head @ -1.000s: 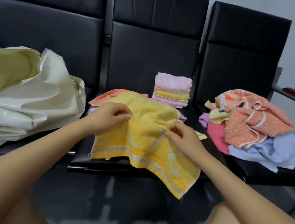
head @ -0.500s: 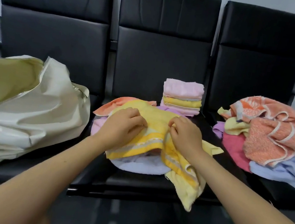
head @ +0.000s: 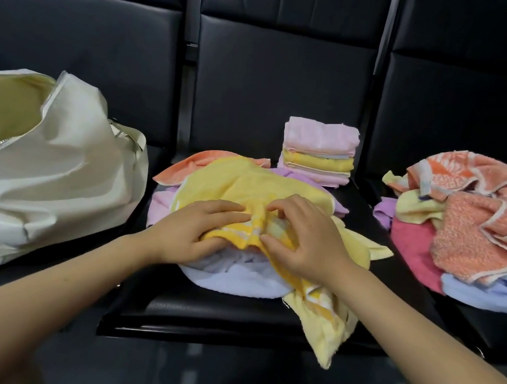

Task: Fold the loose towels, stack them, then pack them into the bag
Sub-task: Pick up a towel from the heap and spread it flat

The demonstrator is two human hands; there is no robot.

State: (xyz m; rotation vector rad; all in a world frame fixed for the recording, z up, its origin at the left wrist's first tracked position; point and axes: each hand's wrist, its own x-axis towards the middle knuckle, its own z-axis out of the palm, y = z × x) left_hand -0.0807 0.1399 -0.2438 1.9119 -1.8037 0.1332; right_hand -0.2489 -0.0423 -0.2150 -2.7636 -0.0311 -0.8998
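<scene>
Hands work mid-seat: the left hand (head: 194, 232) and right hand (head: 307, 241), fingers curled, pinch the yellow towel (head: 246, 187), terry, bunched, one end spilling over the seat's (head: 215, 313) front edge. The cream bag (head: 53, 170) gapes on the left seat, seemingly empty. A folded stack (head: 318, 155) sits at the back edge.

A crumpled yellow towel (head: 256, 189) lies in the centre of the frame on other loose towels. A neat folded stack (head: 318, 156) stands behind it. A loose pile (head: 481, 230) lies at right. The open cream bag (head: 53, 170) rests at left.
</scene>
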